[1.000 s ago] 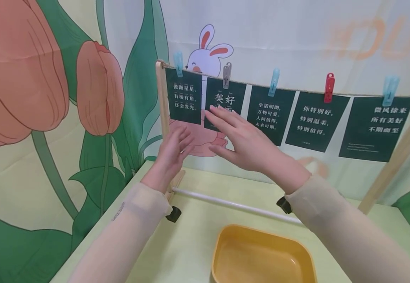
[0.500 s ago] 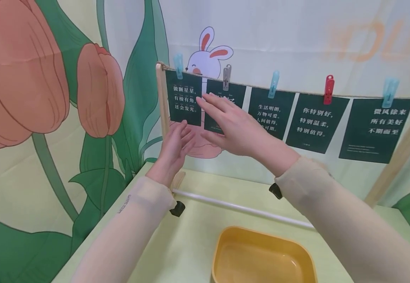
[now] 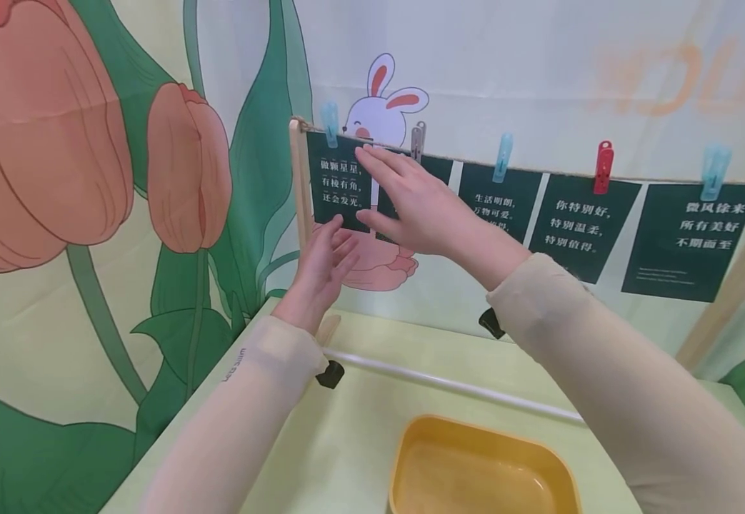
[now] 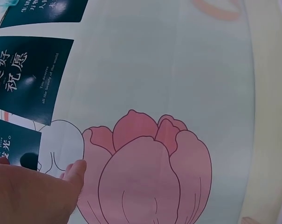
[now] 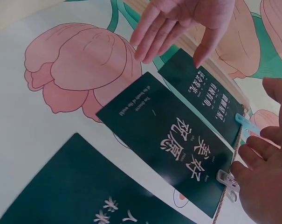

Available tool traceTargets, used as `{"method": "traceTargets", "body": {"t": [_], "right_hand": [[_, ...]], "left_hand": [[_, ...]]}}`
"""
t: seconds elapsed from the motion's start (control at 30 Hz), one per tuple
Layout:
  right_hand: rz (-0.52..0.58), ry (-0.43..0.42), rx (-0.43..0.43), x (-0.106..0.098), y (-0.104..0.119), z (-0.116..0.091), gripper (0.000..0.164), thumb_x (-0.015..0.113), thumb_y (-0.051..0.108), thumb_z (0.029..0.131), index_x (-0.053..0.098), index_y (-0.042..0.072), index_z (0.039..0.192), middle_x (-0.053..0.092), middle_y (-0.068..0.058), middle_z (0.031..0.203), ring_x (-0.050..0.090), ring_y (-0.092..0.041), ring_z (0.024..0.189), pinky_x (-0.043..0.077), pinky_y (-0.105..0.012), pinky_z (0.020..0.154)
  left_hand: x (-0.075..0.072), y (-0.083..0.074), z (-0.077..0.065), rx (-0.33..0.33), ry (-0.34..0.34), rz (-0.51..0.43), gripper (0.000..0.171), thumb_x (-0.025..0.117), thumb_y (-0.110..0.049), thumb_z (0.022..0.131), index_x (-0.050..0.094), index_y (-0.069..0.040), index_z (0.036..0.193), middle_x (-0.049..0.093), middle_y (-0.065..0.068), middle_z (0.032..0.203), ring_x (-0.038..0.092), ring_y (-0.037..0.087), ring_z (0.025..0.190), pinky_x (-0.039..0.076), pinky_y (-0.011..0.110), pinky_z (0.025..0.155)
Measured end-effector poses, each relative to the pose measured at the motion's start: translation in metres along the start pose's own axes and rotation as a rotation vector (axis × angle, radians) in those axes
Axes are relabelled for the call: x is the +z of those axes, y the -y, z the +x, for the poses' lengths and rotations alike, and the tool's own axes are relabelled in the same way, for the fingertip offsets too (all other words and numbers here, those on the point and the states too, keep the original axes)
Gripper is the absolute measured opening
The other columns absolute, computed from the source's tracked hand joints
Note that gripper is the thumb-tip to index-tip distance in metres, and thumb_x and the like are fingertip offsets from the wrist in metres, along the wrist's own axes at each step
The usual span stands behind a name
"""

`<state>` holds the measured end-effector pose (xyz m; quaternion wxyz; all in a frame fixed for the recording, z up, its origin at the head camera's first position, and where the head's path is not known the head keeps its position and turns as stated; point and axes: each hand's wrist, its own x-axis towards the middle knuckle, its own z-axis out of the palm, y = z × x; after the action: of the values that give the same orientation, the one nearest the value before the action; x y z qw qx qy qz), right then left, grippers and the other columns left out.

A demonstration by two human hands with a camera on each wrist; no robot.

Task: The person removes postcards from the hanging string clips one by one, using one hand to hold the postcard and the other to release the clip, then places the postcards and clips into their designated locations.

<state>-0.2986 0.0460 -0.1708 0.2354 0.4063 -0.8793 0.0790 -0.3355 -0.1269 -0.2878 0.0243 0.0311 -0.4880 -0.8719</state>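
Observation:
My left hand point(image 3: 323, 264) is raised just below the leftmost dark green card point(image 3: 340, 213), fingers loosely bent and holding nothing. Whether it touches that card I cannot tell. With fingers extended towards the left, my right hand point(image 3: 423, 210) hovers in front of the second card point(image 5: 164, 135) and grips nothing. A grey clip point(image 5: 229, 184) pins this second card to a twine line, close to the right hand's fingers in the right wrist view. A light blue clip point(image 3: 330, 127) fastens the leftmost card. In the left wrist view, part of the left hand point(image 4: 33, 196) covers that card's lower end.
Further right hang more green cards, under a blue clip point(image 3: 503, 158), a red clip point(image 3: 603, 168) and another blue clip point(image 3: 714, 173). Wooden posts point(image 3: 299, 185) carry the line. A white rod point(image 3: 456, 385) crosses the pale table point(image 3: 321, 442) behind a yellow basin point(image 3: 484, 428).
My right hand has shifted left and upward, now covering much of the second card and nearing the first. The left hand has stayed nearly in place. Cards and clips look unchanged.

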Motion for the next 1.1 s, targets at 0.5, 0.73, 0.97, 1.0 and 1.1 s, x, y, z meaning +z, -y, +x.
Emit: {"method": "traceTargets", "body": {"t": [0.5, 0.73, 0.97, 1.0, 1.1], "right_hand": [[-0.028, 0.074, 0.108, -0.012, 0.002, 0.034, 0.075, 0.05, 0.048, 0.095, 0.003, 0.023, 0.147, 0.012, 0.003, 0.151, 0.012, -0.013, 0.137, 0.012, -0.028, 0.107], [-0.034, 0.083, 0.133, -0.013, 0.002, 0.047, 0.075, 0.05, 0.049, 0.095, 0.004, 0.021, 0.148, 0.012, 0.002, 0.151, 0.013, -0.013, 0.137, 0.014, -0.029, 0.107], [-0.032, 0.102, 0.166, -0.014, 0.002, 0.059, 0.076, 0.05, 0.05, 0.094, 0.003, 0.022, 0.148, 0.014, 0.0, 0.151, 0.016, -0.016, 0.136, 0.018, -0.033, 0.107], [-0.03, 0.104, 0.172, -0.014, 0.002, 0.06, 0.076, 0.05, 0.05, 0.094, 0.003, 0.022, 0.148, 0.014, 0.0, 0.151, 0.016, -0.015, 0.136, 0.019, -0.033, 0.107], [-0.019, 0.103, 0.185, -0.014, 0.002, 0.065, 0.076, 0.05, 0.05, 0.094, 0.003, 0.023, 0.148, 0.015, 0.001, 0.151, 0.015, -0.014, 0.136, 0.019, -0.033, 0.107]], "left_hand": [[0.001, -0.006, 0.0, -0.003, 0.003, -0.089, 0.063, 0.065, -0.039, 0.089, 0.026, -0.028, 0.138, 0.042, 0.007, 0.13, 0.046, 0.022, 0.119, 0.041, 0.032, 0.093], [0.003, -0.006, 0.0, 0.004, 0.026, -0.111, 0.048, 0.065, -0.038, 0.09, 0.039, -0.029, 0.129, 0.046, 0.005, 0.128, 0.048, 0.022, 0.116, 0.041, 0.032, 0.094], [0.004, -0.006, -0.001, 0.036, 0.069, -0.093, 0.039, 0.063, -0.039, 0.091, 0.048, -0.027, 0.124, 0.051, 0.005, 0.124, 0.045, 0.024, 0.119, 0.042, 0.033, 0.092], [0.003, -0.006, -0.001, 0.038, 0.073, -0.099, 0.038, 0.063, -0.039, 0.091, 0.049, -0.026, 0.124, 0.051, 0.005, 0.124, 0.045, 0.025, 0.119, 0.041, 0.035, 0.094], [0.003, -0.006, -0.001, 0.049, 0.082, -0.111, 0.037, 0.063, -0.038, 0.091, 0.05, -0.023, 0.123, 0.051, 0.006, 0.124, 0.046, 0.024, 0.119, 0.039, 0.037, 0.097]]}}
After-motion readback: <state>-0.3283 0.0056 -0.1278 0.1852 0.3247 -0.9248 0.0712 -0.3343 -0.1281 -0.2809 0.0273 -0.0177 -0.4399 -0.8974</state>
